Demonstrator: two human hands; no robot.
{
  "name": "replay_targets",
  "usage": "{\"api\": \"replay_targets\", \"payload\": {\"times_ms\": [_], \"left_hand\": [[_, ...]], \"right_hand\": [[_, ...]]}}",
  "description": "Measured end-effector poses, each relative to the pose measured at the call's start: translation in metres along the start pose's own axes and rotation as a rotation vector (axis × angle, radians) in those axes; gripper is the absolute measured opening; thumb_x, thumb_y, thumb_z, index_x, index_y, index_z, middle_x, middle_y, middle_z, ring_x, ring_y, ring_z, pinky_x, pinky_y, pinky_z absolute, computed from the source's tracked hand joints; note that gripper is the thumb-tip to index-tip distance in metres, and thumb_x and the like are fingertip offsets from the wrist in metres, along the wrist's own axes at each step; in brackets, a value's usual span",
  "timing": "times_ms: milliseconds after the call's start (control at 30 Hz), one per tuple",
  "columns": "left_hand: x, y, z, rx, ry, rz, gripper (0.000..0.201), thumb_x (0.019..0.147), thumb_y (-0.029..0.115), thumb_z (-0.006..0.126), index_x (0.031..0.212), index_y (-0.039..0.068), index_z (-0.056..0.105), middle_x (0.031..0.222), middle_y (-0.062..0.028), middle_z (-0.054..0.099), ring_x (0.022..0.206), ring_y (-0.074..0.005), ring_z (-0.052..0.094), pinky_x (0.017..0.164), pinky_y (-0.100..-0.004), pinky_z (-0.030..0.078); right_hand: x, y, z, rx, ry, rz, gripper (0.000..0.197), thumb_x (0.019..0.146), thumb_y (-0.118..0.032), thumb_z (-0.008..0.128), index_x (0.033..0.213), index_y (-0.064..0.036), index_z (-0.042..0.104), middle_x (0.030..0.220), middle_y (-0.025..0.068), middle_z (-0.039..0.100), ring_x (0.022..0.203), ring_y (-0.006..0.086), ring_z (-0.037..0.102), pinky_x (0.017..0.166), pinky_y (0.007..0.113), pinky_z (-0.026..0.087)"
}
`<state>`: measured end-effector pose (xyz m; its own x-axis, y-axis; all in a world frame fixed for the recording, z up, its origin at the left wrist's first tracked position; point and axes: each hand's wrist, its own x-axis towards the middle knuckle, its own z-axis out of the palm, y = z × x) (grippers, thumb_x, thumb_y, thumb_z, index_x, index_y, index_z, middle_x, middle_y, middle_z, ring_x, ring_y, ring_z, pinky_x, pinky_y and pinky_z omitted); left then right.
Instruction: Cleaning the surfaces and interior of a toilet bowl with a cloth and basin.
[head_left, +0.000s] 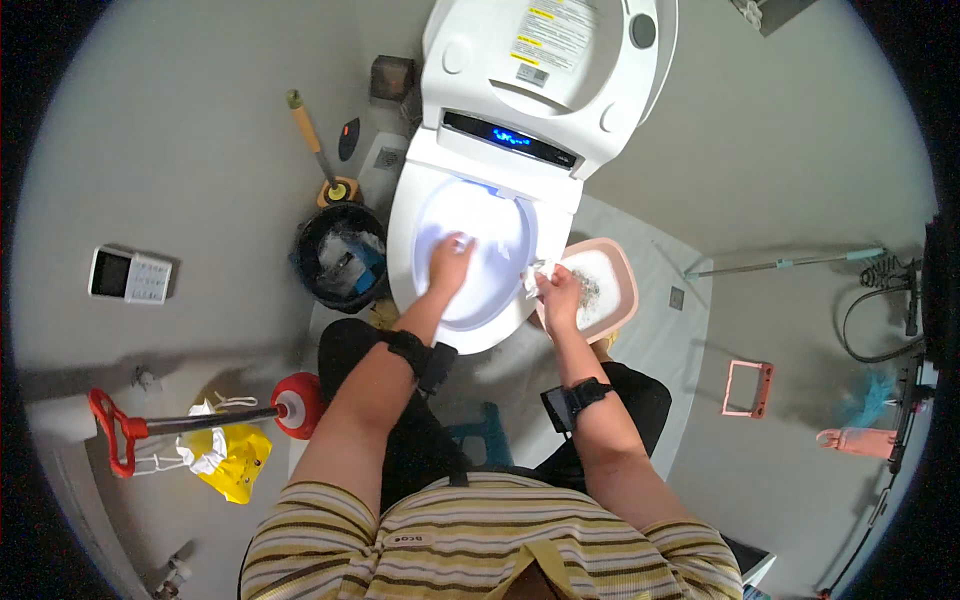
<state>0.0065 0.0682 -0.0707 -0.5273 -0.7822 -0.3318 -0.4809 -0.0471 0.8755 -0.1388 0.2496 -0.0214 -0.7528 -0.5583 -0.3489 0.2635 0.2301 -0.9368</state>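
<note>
A white toilet (552, 225) stands before me with its lid (470, 25) raised. Over the left part of its bowl, my left hand (450, 264) has its fingers curled together. A small pale bit shows at those fingertips, too small to name. My right hand (561, 296) pinches a crumpled white tissue (537, 274) above the right rim of the bowl. Just beyond that hand, on the floor, is a pink basin (627, 278) with white suds and greyish specks inside. Dark bands with small boxes are strapped round both my forearms.
Left of the toilet stand a black bin (312, 275) with rubbish and a wooden-handled brush (305, 120). A red plunger (298, 405) and a yellow bag (238, 465) are at the lower left. A blue stool (490, 438) is between my legs. A long pole (770, 265) is at the right.
</note>
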Motion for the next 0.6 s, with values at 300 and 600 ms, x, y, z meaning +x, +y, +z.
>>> {"api": "replay_targets", "payload": {"times_ms": [300,600], "left_hand": [[-0.066,0.079,-0.004,-0.531,-0.398,-0.083,0.048,0.085,0.033,0.077,0.119,0.0,0.064,0.102,-0.0086,0.069,0.086,-0.0168,0.068,0.071,-0.0312,0.057],[-0.017,0.08,-0.017,-0.415,-0.569,-0.104,0.036,0.091,0.031,0.069,0.1,-0.004,0.07,0.091,-0.0112,0.072,0.075,-0.0173,0.07,0.066,-0.0306,0.057]], "right_hand": [[-0.038,-0.062,0.046,-0.364,-0.118,-0.18,0.037,0.08,0.002,0.074,0.116,-0.0024,0.068,0.087,0.0062,0.071,0.078,0.0123,0.065,0.07,0.026,0.052],[-0.011,-0.068,0.028,-0.264,-0.163,-0.092,0.025,0.09,-0.003,0.066,0.115,-0.0021,0.068,0.085,0.0036,0.071,0.071,0.0082,0.06,0.064,0.022,0.047]]}}
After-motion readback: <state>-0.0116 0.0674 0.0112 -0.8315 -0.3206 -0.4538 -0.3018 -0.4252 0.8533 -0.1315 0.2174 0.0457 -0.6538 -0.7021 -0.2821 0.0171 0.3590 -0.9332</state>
